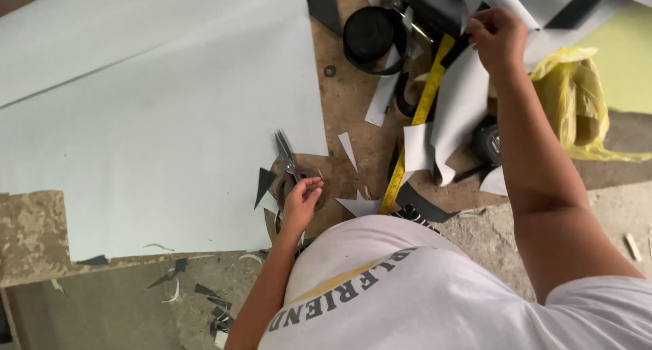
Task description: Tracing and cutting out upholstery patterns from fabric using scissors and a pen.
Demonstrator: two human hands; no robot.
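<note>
Head cam: L hand point(301, 199) fingers curled touching scissors point(288, 156); R hand point(498, 37) pinching grey sheet point(462, 105).

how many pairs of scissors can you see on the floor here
1. The scissors lie at the edge of the pale blue sheet, blades pointing away, handles under the left hand. The scrap pile by the right hand could hide more.
</note>
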